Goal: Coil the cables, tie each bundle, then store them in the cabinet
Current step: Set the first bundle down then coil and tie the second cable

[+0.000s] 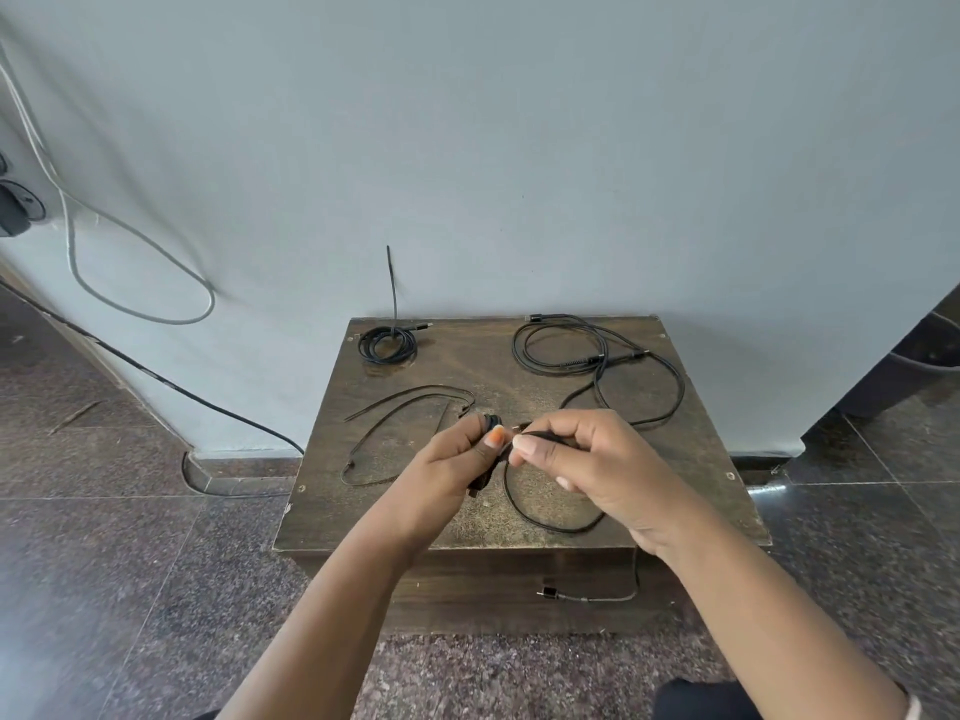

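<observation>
My left hand (457,459) grips a small coil of black cable above the low wooden cabinet (363,517). My right hand (576,454) pinches the same black cable (545,524) between thumb and forefinger, right beside the left thumb. The cable's loose part loops down onto the cabinet top, and its plug end (548,595) hangs over the front edge. A tied coil (387,345) lies at the back left with its tie's tail sticking up. A loose black cable (597,356) sprawls at the back right. Long black ties (395,407) lie left of my hands.
The cabinet stands against a pale wall on a dark stone floor. A grey cable (130,283) hangs in a loop on the wall at the left, and a black one (156,376) runs along the skirting. A dark opening (914,366) lies at the right.
</observation>
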A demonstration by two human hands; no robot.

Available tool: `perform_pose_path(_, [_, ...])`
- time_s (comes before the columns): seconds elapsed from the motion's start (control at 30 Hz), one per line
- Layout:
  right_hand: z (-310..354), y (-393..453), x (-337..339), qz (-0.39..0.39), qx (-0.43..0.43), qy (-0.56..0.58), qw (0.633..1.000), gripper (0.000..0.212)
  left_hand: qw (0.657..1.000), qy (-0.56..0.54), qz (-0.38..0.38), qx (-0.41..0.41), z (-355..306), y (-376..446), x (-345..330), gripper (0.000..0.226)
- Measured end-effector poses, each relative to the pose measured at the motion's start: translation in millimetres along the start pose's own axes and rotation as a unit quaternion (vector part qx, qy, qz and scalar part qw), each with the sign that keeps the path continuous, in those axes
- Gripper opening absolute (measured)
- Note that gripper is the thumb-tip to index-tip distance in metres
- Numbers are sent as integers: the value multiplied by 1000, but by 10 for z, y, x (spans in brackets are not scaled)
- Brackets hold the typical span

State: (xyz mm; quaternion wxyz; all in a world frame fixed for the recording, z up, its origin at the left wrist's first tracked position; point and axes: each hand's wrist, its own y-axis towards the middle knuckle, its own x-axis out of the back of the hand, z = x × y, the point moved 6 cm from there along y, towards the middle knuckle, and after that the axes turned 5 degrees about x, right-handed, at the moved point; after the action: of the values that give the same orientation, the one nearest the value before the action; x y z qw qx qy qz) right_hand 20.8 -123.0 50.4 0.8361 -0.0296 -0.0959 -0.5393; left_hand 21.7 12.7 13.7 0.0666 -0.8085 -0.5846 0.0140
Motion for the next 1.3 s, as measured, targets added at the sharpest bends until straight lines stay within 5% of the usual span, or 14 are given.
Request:
perform_pose_path(0.27, [-141, 43, 134, -78, -19, 50, 996, 15, 969, -200, 109, 94, 41, -47, -173, 35])
perform_pose_path(0.37, [-149, 71, 95, -88, -1, -38, 995, 14, 946, -291, 99, 103, -9, -57, -156, 38])
perform_pose_path(0.6, [-299, 57, -259, 35, -62, -207, 976, 32, 874, -480, 44, 60, -75, -55, -17, 39])
perform_pose_path(0.7, [-306, 31, -374, 82, -55, -240, 966, 23, 858, -511, -27, 34, -47, -12, 139, 34])
perform_pose_path(0.87, [-270, -12, -442, 145, -57, -182, 971, 24, 874, -474, -100, 29, 33, 24, 327, 32])
perform_pose_path(0.97, [-193, -31, -447, 163, -42, -112, 979, 27, 923, -373, -93, 18, 15, 23, 276, 27])
perform_pose_path(1.1, [-87, -9, -280, 98, -16, -7, 995, 24, 976, -217, -16, 21, 11, 18, 67, 29])
perform_pose_path(1.3, [-99, 12, -31, -18, -20, 118, 993, 25, 996, -89, 26, 13, 41, 31, -8, 29])
